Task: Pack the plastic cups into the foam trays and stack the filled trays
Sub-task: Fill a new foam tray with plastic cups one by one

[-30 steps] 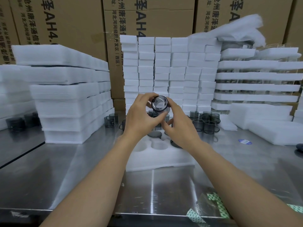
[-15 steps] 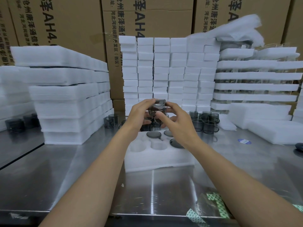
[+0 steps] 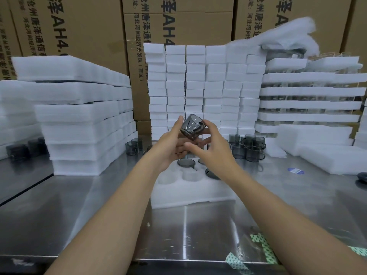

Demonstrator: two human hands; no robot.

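A smoky grey plastic cup [image 3: 192, 126] hangs tilted above the foam tray [image 3: 190, 192], held between both hands. My left hand [image 3: 168, 144] grips it from the left, thumb up along its side. My right hand [image 3: 211, 148] holds it from the right with fingers behind it. The white tray lies on the steel table with round pockets. One cup [image 3: 185, 163] sits in a far pocket, another dark cup [image 3: 211, 173] at the tray's right side. Two near pockets show bare foam.
Loose grey cups [image 3: 248, 147] cluster right of the tray, two more cups [image 3: 135, 145] to its left. Stacks of foam trays [image 3: 83, 120] rise at left, small foam blocks [image 3: 198, 86] behind, filled tray stacks [image 3: 309, 104] at right. Green patterned tape [image 3: 262, 247] lies near the front edge.
The cup first faced me mouth-on; both hands have turned it so its side shows and it tilts. The hands dropped slightly, then stayed above the tray.
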